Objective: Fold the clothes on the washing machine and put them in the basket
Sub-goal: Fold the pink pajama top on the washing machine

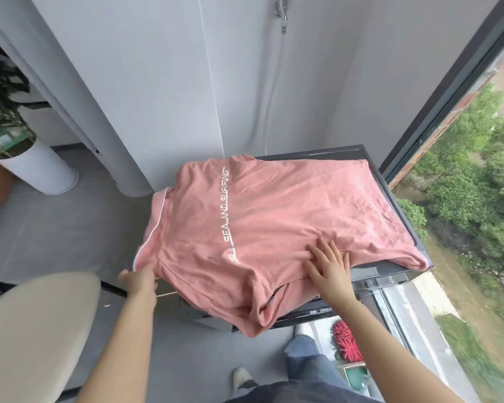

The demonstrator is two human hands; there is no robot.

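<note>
- A pink shirt (274,216) lies spread across the top of the dark washing machine (390,274), covering almost all of it; only the far edge, the right edge and the near right corner of the machine show.
- White lettering runs in a line down the shirt's back, and a thin white trim edges the collar at the left.
- The shirt's left side and its near sleeve hang over the machine's left and front edges, bunched in loose folds below the front edge.
- The right hand (330,266) lies flat on the cloth near the machine's front edge, fingers spread and straight, pressing the fabric down.
- The left hand (141,279) is at the shirt's left shoulder, near the collar, and grips the cloth; its fingers are hidden under the fabric, so exactly how they hold cannot be told.
- A cream-coloured rounded seat or basket (38,330) sits at the lower left, just beside the left forearm; which of the two it is cannot be told.
- A white cylindrical planter (41,170) with a green plant (3,106) stands on the grey floor at the far left, well apart from the machine.
- A tap (282,10) with a white hose hangs on the wall above the machine.
- A dark-framed window (437,112) runs along the right, touching the machine's side, with trees outside.
- A red fluffy mop head (346,341) lies on the floor near the person's jeans (306,362) and shoe (242,376).
</note>
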